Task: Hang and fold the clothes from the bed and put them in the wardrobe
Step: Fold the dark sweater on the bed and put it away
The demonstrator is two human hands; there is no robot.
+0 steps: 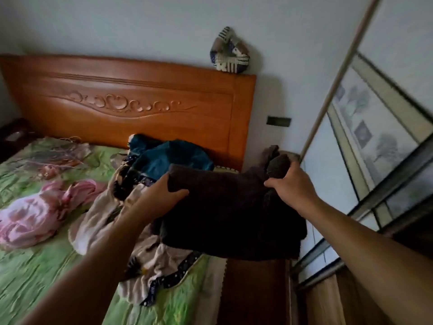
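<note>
Dark knitted garment [234, 214], bunched into a loose bundle, is held above the right edge of the bed [35, 266], near the wardrobe [332, 174] door; the left grip [164, 195] pinches one upper corner with the thumb on top, and the right grip [289, 184] is curled round a gathered wad at the other. As I judge it, the lower folds sag unheld, so they could fall open or drag across the beige garment [98, 219] and teal garment [171, 158] piled beneath, tugging them off the mattress edge
</note>
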